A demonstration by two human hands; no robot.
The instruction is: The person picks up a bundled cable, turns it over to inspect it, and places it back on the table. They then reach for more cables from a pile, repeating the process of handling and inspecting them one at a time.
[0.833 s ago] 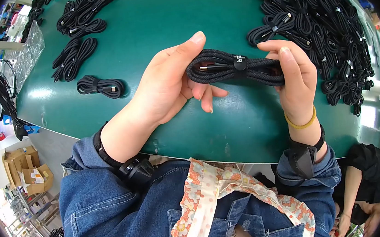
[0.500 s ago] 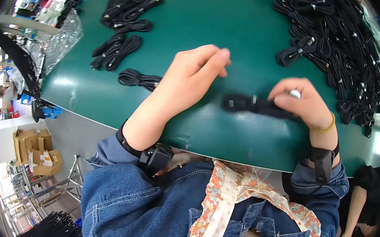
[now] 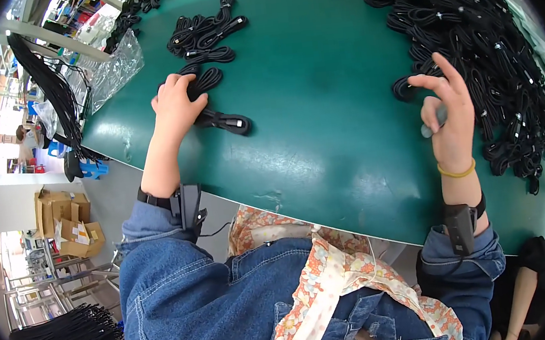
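My left hand (image 3: 174, 107) rests over the coiled black cables at the left of the table, thumb and fingers apart. A cable bundle (image 3: 226, 122) with a pale connector pokes out beside its thumb, partly hidden by the hand. Another cable bundle (image 3: 208, 80) lies just past the fingertips. On the right, my right hand (image 3: 450, 111) has its forefinger and another finger stretched out, while its lower fingers curl round a small grey-white object (image 3: 438, 123). Its fingertips are beside a looped black cable (image 3: 402, 88) at the edge of a large cable pile (image 3: 472, 49).
More cable bundles (image 3: 205, 34) lie at the far left of the green table (image 3: 306, 107). A clear plastic bag (image 3: 119, 70) and hanging black cables (image 3: 54, 86) are off to the left. Cardboard boxes (image 3: 69, 221) stand below. Another person's arm (image 3: 522, 300) shows at lower right.
My left hand has moved left onto the cable bundles. My right hand no longer holds the black cable bundle and has moved up to the pile's edge. The view has shifted slightly.
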